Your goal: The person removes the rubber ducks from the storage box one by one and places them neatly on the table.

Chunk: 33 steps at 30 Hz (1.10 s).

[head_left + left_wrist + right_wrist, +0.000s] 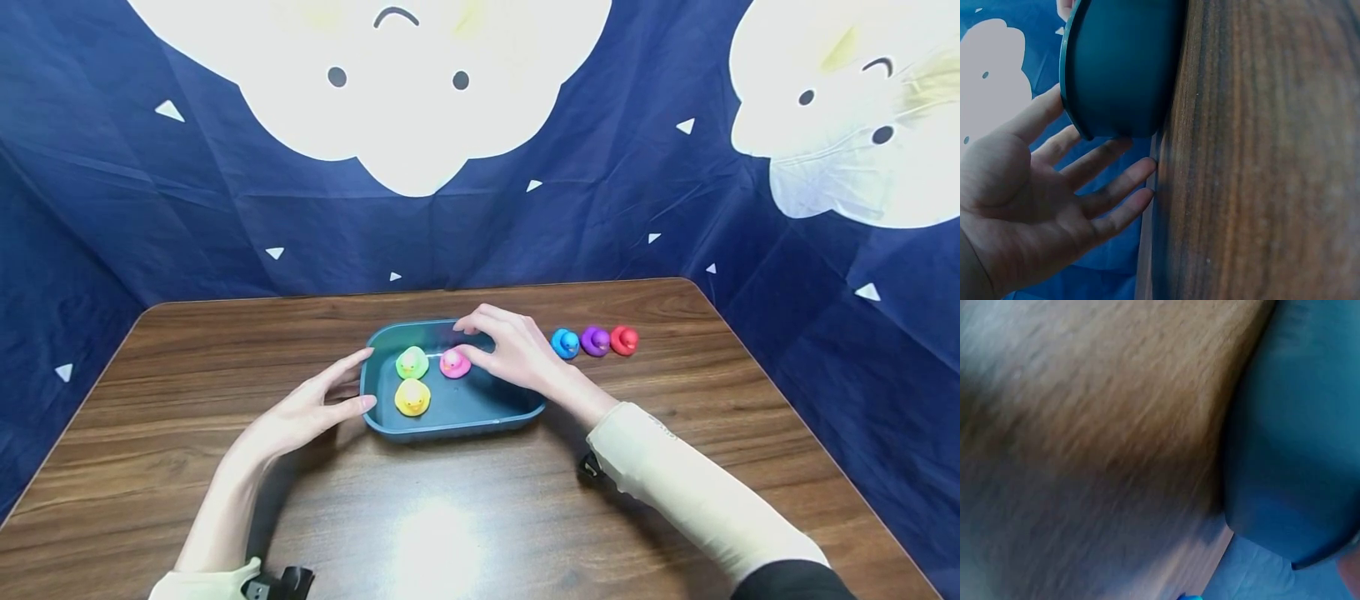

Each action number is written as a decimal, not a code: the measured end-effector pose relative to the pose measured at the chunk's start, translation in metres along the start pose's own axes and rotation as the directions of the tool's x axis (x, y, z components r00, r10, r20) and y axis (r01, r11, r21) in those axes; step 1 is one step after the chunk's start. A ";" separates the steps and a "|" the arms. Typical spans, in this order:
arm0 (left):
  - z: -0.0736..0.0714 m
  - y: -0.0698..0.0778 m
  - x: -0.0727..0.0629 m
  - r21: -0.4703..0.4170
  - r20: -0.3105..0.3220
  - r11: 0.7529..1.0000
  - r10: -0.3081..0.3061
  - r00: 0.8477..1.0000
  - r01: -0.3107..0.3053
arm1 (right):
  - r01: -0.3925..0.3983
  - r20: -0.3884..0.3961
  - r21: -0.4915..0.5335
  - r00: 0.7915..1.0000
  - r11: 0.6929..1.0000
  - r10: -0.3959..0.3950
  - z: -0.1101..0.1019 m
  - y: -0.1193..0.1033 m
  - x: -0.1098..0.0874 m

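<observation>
A pink duck (454, 364), green duck (412, 364) and yellow duck (412, 398) sit in the teal tray (465, 427) on the bench (337, 517). The right hand (512, 348) hangs over it, grip parted, thumb at the pink duck, contact unclear; the left hand (303, 414), grip loosely spread, touches the tray's left end. Three more ducks (596, 342) stand right of it

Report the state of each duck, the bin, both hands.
Bin: upright, partly filled
Green duck: upright in bin
Yellow duck: upright in bin
Pink duck: upright in bin
Blue duck: upright on table
Purple duck: upright on table
Red duck: upright on table
Left hand: fingers spread at bin's left end
Right hand: over bin, thumb beside pink duck, contact unclear
</observation>
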<state>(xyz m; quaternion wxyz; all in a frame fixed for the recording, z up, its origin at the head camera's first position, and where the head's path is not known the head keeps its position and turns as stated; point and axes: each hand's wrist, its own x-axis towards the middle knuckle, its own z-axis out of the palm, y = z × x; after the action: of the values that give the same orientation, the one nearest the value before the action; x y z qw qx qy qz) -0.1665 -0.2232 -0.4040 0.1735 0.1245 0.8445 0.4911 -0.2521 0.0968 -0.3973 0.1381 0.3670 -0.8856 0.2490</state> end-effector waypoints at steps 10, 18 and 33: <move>0.001 0.000 0.000 0.004 -0.001 1.000 0.005 1.000 -0.005 | -0.036 0.003 -0.016 0.999 0.999 0.036 0.012 -0.004 0.002; 0.001 0.000 0.000 0.007 -0.002 1.000 -0.001 1.000 0.001 | -0.084 0.034 -0.043 0.996 0.996 0.085 0.016 -0.006 0.003; 0.000 -0.002 0.001 0.002 -0.006 1.000 -0.023 1.000 0.023 | -0.094 0.084 -0.147 0.991 0.985 0.107 0.019 -0.006 0.004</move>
<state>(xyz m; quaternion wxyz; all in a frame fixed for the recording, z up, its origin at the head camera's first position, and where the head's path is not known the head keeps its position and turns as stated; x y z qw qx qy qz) -0.1671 -0.2237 -0.4060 0.1764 0.1132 0.8470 0.4886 -0.2513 0.0808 -0.4091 0.1107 0.3222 -0.9238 0.1748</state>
